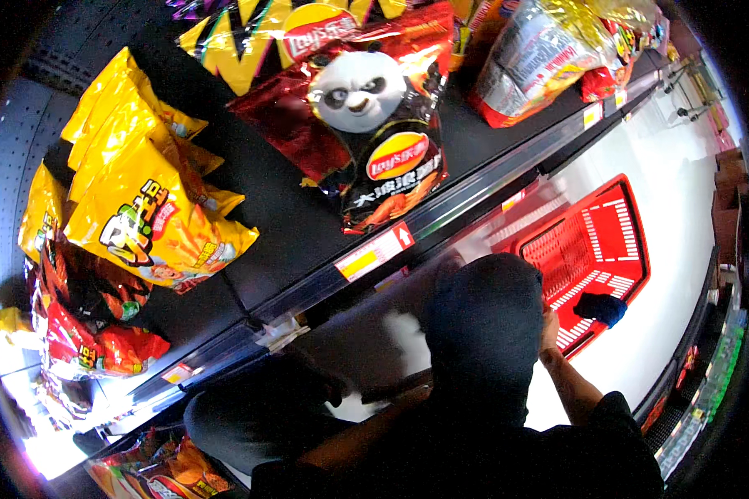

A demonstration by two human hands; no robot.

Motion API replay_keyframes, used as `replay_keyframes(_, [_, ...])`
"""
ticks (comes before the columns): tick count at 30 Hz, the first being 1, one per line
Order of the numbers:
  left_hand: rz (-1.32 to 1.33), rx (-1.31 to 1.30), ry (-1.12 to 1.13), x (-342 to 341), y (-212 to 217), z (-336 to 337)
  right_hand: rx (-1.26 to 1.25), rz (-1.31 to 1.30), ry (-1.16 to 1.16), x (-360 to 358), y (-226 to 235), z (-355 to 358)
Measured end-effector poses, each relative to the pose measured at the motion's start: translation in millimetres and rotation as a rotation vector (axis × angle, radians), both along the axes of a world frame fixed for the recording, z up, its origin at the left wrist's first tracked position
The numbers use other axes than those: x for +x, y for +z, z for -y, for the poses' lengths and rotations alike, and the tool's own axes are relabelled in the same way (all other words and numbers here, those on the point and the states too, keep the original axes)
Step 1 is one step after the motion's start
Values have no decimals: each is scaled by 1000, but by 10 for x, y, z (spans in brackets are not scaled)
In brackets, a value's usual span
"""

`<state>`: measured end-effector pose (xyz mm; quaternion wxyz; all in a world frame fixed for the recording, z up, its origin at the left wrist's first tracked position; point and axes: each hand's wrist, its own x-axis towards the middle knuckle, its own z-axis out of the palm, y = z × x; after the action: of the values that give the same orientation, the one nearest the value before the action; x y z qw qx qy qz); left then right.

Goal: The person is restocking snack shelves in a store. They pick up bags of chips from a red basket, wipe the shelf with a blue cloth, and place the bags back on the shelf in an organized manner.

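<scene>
Right hand [549, 329] is by the red shopping basket [570, 258], near side; left hand's hidden by a leg [483, 333], can't tell either's fingers tbh.

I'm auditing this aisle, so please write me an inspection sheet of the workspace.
Surface: black shelf, bearing snack bags; price tags along its front edge.
Handled things: red basket on the white floor; a dark item against it, kind unclear.
Clutter: yellow bags and red bags at left; panda-print bag near the front edge.
Hands: right hand beside the basket, partly hidden by a dark-clothed knee, grip unclear; left hand out of sight.
Cables: nothing seen.
Surroundings: perforated panel at left.
</scene>
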<state>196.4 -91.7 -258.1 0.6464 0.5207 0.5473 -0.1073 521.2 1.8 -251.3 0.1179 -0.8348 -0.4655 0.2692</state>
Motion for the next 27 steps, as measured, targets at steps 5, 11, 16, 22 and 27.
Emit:
replay_keyframes(5, [-8, 45, 50, 249, 9, 44, 22, -64, 72, 309, -325, 178])
replay_keyframes(11, [-63, 149, 79, 522, -69, 94, 71, -125, 176, 455, -677, 209])
replay_keyframes(16, [-123, 213, 126, 595, 47, 155, 129, -221, 293, 570, -928, 121])
replay_keyframes(22, [-176, 258, 199, 416, -69, 129, 127, -271, 375, 11, -281, 29])
replay_keyframes(27, [-142, 261, 193, 524, -33, -47, 71, -118, 403, 311, -538, 150])
